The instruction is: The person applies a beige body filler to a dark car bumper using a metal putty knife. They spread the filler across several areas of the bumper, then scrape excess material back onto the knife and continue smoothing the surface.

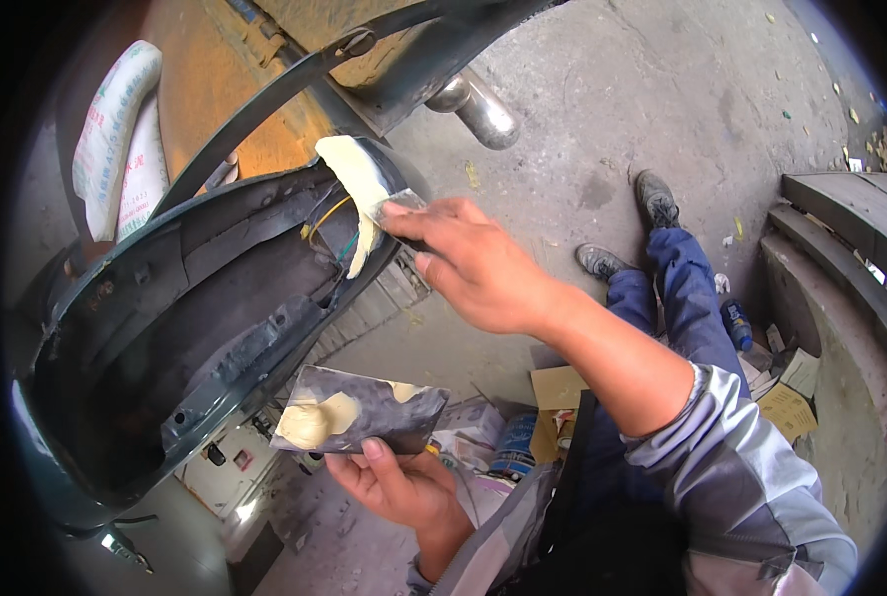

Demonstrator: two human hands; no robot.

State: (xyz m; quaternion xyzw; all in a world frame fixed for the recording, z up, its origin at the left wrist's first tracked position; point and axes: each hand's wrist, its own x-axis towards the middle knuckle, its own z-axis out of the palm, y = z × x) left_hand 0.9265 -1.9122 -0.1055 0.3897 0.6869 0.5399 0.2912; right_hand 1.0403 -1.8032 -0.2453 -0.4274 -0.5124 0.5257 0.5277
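I watched the right hand (pixel 478 263) pinch a scraper (pixel 403 204) against cream putty (pixel 352 171) on the dark shell (pixel 180 318) to its left; the left hand (pixel 401 487) gripped a board (pixel 392 419) bearing a putty lump (pixel 305 425).

Red lettering (pixel 136 167) on white sacking (pixel 115 129)

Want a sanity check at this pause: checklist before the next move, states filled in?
1. Board supported by left hand: ok, thumb at near edge.
2. Cream paste mound on board: ok, toward its left end.
3. Scraper in right hand: ok, at the cream paste strip.
4. Strip uniform in width: not ok, lower end narrows.
5. Yellow wire free of paste: cannot tell, lies close to strip.
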